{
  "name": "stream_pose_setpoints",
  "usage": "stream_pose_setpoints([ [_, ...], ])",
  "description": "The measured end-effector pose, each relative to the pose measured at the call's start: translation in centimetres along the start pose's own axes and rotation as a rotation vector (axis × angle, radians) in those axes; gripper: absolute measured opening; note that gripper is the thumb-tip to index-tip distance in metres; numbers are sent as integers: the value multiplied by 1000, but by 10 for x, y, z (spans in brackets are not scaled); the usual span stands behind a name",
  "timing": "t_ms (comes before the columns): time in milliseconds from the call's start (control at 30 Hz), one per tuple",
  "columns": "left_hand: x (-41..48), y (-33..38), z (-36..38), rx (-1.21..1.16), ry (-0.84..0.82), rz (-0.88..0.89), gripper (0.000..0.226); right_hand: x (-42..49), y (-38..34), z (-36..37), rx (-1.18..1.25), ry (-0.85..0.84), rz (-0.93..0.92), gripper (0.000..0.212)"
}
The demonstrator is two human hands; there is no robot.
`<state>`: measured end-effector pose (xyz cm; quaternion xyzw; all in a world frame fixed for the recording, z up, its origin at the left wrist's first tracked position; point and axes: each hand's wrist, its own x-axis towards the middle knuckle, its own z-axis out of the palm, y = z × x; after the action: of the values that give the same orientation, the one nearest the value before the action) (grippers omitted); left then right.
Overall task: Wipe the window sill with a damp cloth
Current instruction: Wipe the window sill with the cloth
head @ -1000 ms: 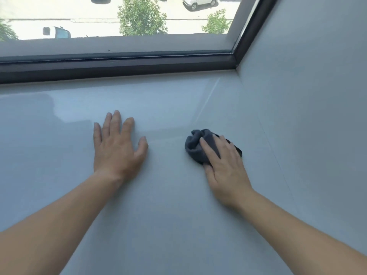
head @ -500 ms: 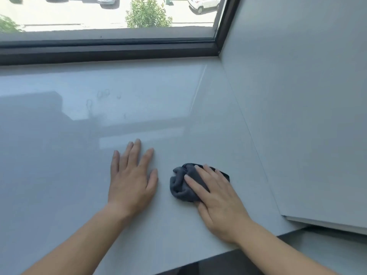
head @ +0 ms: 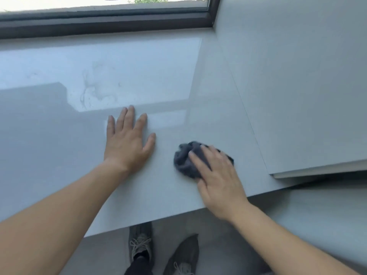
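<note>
A wide, glossy pale grey window sill (head: pixel 59 135) fills most of the view. A crumpled dark grey cloth (head: pixel 185 161) lies on it near the front right. My right hand (head: pixel 216 175) presses down on the cloth, fingers spread over it, covering its right part. Flat on the bare sill to the left of the cloth rests my left hand (head: pixel 127 139), palm down, fingers apart, holding nothing. Faint smears (head: pixel 93 90) show on the sill beyond my left hand.
A dark window frame (head: pixel 107 24) runs along the back. A grey side wall (head: pixel 297 86) closes the sill on the right, ending in a front edge (head: pixel 317 171). The sill's front edge (head: pixel 158 217) is close; below it are the floor and two grey shoes (head: pixel 141 247).
Both hands and the cloth have slid back from the window toward the sill's front edge. The view has tilted down, bringing the sill's front edge, the floor and the shoes into sight.
</note>
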<state>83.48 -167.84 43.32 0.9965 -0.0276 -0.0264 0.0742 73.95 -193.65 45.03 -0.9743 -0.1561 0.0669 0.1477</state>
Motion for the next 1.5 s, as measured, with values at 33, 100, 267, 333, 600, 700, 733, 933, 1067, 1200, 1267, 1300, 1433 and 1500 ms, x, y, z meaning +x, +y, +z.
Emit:
stream_pose_setpoints([
  [33, 0, 0, 0, -1, 3, -2, 71, 1, 2, -1, 15, 21, 91, 66],
  [100, 0, 0, -1, -8, 7, -8, 71, -9, -5, 3, 5, 42, 139, 68],
  [267, 1, 2, -5, -18, 1, -26, 71, -42, 6, 7, -26, -70, -218, 70],
  [333, 0, 2, -6, -29, -5, -28, 71, -34, 28, -2, -48, -83, -239, 69],
  [600, 9, 11, -17, -104, -13, -80, 66, -6, 23, -3, 9, 147, 377, 59],
  [700, 29, 15, -22, -156, 44, -93, 58, -1, 20, -2, -17, 68, 239, 61],
  [733, 39, 16, -23, -165, 63, -71, 55, 8, 24, -4, -20, 61, 214, 61],
  [933, 127, 23, -29, -215, 137, 43, 50, 137, 32, -14, 44, 144, 316, 62],
  [1067, 180, 27, -24, -222, 58, 64, 53, 231, 33, -21, 72, 134, 316, 65],
  [1200, 190, 29, -9, -146, 21, 53, 58, 298, 39, -37, 118, 224, 202, 61],
  [1267, 191, 29, -8, -143, 26, 50, 60, 320, 45, -44, 169, 279, 144, 53],
  [1300, 191, 29, -8, -140, 20, 51, 62, 331, 48, -45, 182, 273, 110, 48],
  [1433, 193, 29, -10, -125, -3, 52, 63, 381, 63, -55, 111, 193, -13, 41],
  [1500, 193, 29, -10, -124, -9, 50, 63, 405, 72, -63, 39, 177, 3, 41],
])
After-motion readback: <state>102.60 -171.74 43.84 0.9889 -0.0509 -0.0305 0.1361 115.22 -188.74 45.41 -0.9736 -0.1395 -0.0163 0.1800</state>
